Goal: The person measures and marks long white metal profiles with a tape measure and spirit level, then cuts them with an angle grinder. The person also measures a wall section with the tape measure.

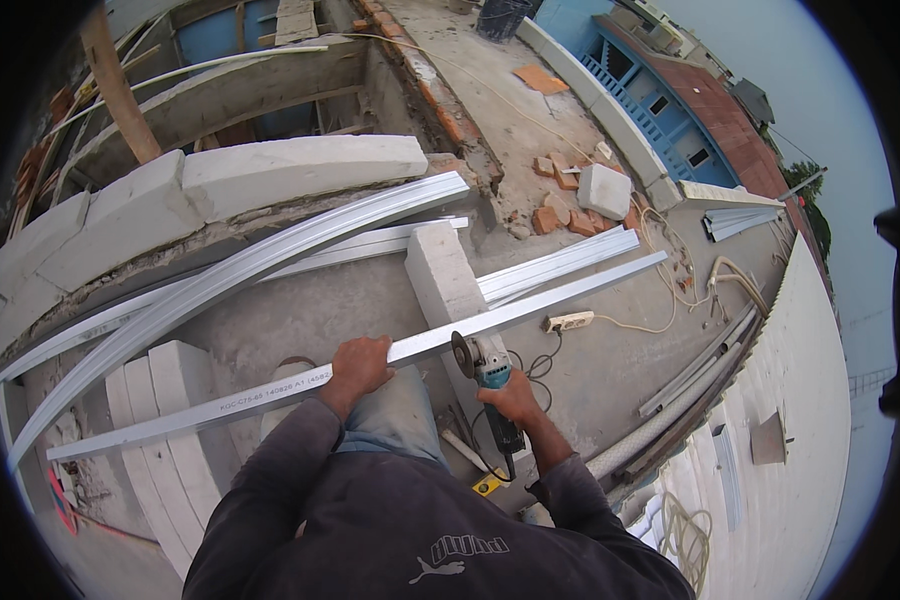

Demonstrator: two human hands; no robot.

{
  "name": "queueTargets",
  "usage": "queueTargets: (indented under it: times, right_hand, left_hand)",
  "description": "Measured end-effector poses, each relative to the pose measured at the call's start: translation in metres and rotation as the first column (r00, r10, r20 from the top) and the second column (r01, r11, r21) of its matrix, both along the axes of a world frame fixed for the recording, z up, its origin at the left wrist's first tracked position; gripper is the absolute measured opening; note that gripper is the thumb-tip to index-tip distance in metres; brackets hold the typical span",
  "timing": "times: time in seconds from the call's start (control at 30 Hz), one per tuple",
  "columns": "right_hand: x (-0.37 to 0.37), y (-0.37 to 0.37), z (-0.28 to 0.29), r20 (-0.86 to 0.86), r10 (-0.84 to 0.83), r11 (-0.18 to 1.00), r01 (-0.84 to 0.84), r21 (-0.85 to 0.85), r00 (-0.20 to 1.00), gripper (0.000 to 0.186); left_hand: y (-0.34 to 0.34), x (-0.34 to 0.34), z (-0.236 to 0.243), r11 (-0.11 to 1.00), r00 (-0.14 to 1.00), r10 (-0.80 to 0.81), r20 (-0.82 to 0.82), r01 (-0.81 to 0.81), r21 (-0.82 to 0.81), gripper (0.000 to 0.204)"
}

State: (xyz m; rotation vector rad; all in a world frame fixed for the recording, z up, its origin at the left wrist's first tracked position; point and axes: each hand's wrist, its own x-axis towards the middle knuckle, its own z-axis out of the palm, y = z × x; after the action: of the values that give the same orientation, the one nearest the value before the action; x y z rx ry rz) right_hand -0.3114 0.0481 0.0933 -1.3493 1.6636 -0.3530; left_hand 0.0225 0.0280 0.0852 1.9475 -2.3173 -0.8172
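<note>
A long silver metal channel [525, 307] crosses in front of me diagonally, resting near a pale block [440, 270]. My left hand [358, 372] is closed on the channel, left of the block. My right hand [512, 395] is wrapped round an angle grinder [495, 370], whose disc [462, 353] is just below the channel at the block; whether it touches the metal I cannot tell. A black cord runs from the grinder. A yellow spirit level [489, 481] lies below it, partly hidden.
Other metal channels [360, 216] lie beyond. Broken bricks [550, 218], a white block [603, 190] and a power strip [570, 320] with cords sit rightward. Long pipes [660, 400] and a white corrugated sheet [800, 380] line the right edge. An open framed pit [250, 85] lies behind a block wall [300, 170].
</note>
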Motion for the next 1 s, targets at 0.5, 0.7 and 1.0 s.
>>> queueTargets:
  times: [0.5,0.7,1.0]
  right_hand:
    - [0.000,0.001,-0.004,-0.046,0.018,0.999,-0.020,-0.032,0.999,0.051]
    - [0.001,0.001,-0.003,-0.051,0.015,0.999,-0.017,-0.045,0.999,0.050]
    - [0.009,-0.008,0.004,-0.087,0.006,0.998,-0.012,-0.069,0.996,0.051]
  left_hand:
    - [0.000,0.000,0.001,1.000,1.000,-0.001,0.023,0.000,0.026,0.053]
    - [0.000,-0.001,0.001,0.999,0.999,0.000,0.043,-0.002,0.037,0.053]
    - [0.007,-0.004,0.003,1.000,1.000,0.020,-0.004,-0.020,-0.012,0.044]
